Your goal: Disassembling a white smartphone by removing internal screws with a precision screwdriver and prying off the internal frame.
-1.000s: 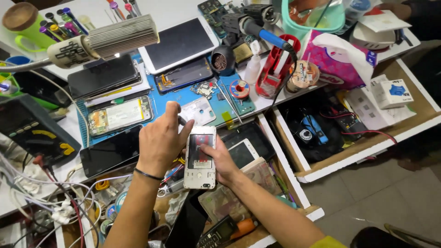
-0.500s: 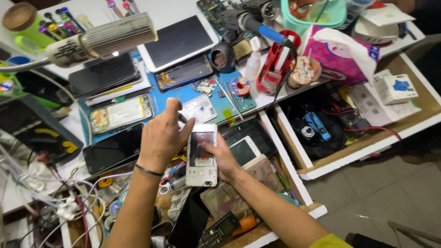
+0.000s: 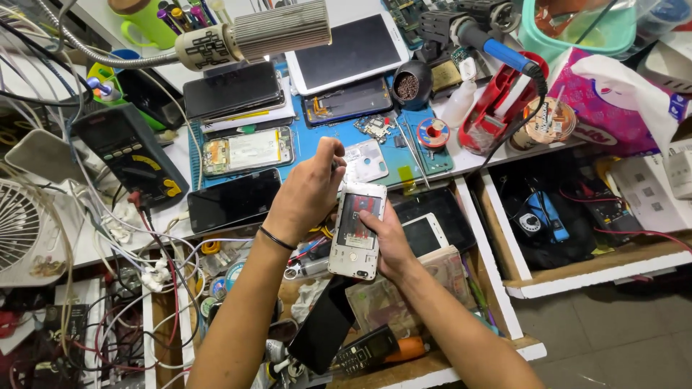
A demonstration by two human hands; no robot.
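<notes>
A phone, white with its back cover off, is held above an open drawer at the counter's front edge. The right hand grips it from below and from the side, fingers wrapped round the right edge. The left hand, a black band at its wrist, is curled closed with fingertips pinched at the phone's top left corner; whether they hold a small tool cannot be told.

On the counter a blue mat carries an opened phone frame, a loose white back cover and small parts. A black phone lies at the mat's front left corner, just beside the left hand. A tablet sits at the far edge, with a lamp on a flexible neck over the mat's back left corner. A multimeter lies towards the counter's left end among tangled cables. A soldering iron rests in a red stand right of the mat.

In the drawer below the hands lie a white phone, a black slab and a keypad handset.
</notes>
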